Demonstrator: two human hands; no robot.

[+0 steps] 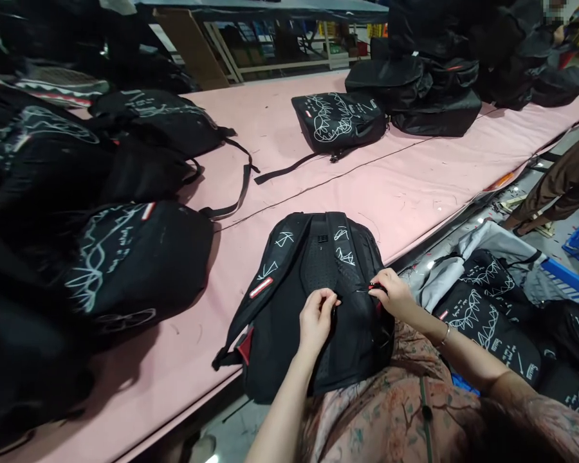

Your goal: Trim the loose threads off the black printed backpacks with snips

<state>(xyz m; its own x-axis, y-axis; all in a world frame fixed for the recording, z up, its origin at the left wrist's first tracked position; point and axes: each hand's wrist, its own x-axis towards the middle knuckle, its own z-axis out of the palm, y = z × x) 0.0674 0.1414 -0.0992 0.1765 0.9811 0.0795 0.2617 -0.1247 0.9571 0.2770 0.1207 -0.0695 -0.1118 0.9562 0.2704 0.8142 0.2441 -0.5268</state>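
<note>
A black backpack [280,334] lies back panel up at the table's near edge, against my body. White line drawings and a red-and-white label mark its shoulder straps [270,257]. My left hand [316,318] is closed in a pinch over the middle of the back panel; a small dark piece shows at its fingertips, too small to name. To its right, my right hand [392,294] is closed around small thread snips [377,287] with red and black handles. Their thin metal tip points left toward my left hand, above the right shoulder strap.
More printed black backpacks crowd the pink-covered table [270,128] at left, one backpack [145,263] nearest. Another backpack [340,122] lies beyond mine, before stacked black bags [434,96]. At right, a blue crate [569,276] holds bags; a person's leg [560,173] stands behind.
</note>
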